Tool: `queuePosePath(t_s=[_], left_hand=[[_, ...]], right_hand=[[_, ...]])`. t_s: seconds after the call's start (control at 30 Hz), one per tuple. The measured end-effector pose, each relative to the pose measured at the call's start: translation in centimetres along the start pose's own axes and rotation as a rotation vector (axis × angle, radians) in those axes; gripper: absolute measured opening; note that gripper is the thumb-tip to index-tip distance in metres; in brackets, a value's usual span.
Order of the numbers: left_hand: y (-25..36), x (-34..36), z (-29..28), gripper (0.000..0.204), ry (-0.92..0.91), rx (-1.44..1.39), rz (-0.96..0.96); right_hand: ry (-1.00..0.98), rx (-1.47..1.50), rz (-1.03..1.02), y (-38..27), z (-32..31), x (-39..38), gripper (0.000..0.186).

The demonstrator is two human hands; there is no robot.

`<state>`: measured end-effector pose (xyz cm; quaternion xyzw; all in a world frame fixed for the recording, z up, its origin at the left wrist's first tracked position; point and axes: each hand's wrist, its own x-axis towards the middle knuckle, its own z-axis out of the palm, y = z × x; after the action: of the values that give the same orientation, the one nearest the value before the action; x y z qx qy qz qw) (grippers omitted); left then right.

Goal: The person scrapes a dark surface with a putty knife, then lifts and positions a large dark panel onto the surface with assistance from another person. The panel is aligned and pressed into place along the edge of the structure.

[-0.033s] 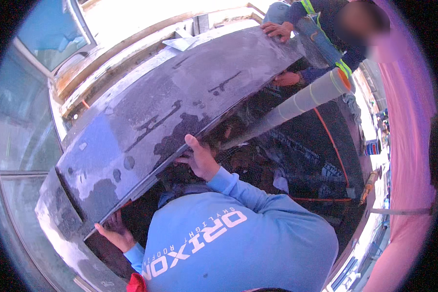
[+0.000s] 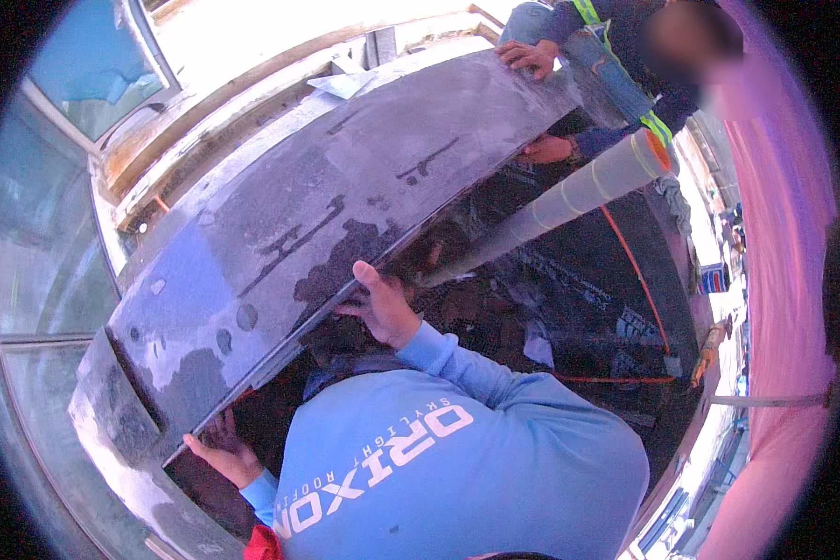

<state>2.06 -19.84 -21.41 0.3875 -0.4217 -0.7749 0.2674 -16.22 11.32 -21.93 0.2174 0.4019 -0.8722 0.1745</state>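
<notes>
My left hand [image 2: 224,450] grips the near left end of a large grey curved panel [image 2: 261,177], thumb at its long edge and fingers reaching underneath. Further right along this edge, my right hand [image 2: 383,303] holds it the same way, thumb up and fingertips partly hidden below. The panel is tilted, scuffed and marked with dark patches. At its far right end, a co-worker has one hand [image 2: 529,60] on top and the other hand [image 2: 546,149] under the edge. My blue sleeves and shirt [image 2: 495,485] fill the lower middle.
A long pale tube [image 2: 569,201] with an orange end slants out of the dark space below the panel. Orange cord [image 2: 637,280] crosses dark printed sheeting. Glass panes [image 2: 37,243] stand at left, pink fabric [image 2: 779,233] hangs at right, and a ledge [image 2: 224,103] runs behind.
The panel's far end and the co-worker's hands have shifted very slightly left. Both my hands keep their hold, almost unmoved.
</notes>
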Motion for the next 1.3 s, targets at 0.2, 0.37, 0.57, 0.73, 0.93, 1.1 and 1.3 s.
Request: queuePosePath(t_s=[0.2,0.37,0.57,0.73,0.93,1.1,1.3], left_hand=[[-1.4,1.2,-2.2,0.078,-0.005,0.057,0.007],[-0.9,1.9,-2.6,0.083,0.056,-0.049,-0.166],[-0.4,1.0,-0.8,0.086,0.024,-0.045,-0.12],[-0.4,0.5,-0.4,0.085,0.075,-0.025,-0.102],[-0.4,0.2,-0.5,0.081,0.057,0.102,-0.009],[-0.5,0.4,-0.8,0.079,0.078,0.072,-0.005],[-0.1,0.3,-0.1,0.08,0.044,0.035,-0.053]], right_hand=[[-0.061,-0.019,-0.006,-0.6,0.1,0.1,0.055],[0.029,0.04,-0.005,-0.7,0.8,-0.1,0.051],[-0.042,-0.021,0.003,-1.0,0.7,-0.2,0.061],[0.019,0.004,-0.027,-0.6,0.7,-0.3,0.055],[-0.05,-0.026,0.007,-1.4,1.0,-0.4,0.064],[-0.112,0.021,-0.027,-1.6,0.9,-0.7,0.062],[-0.119,0.034,-0.024,-1.6,0.8,-0.7,0.063]])
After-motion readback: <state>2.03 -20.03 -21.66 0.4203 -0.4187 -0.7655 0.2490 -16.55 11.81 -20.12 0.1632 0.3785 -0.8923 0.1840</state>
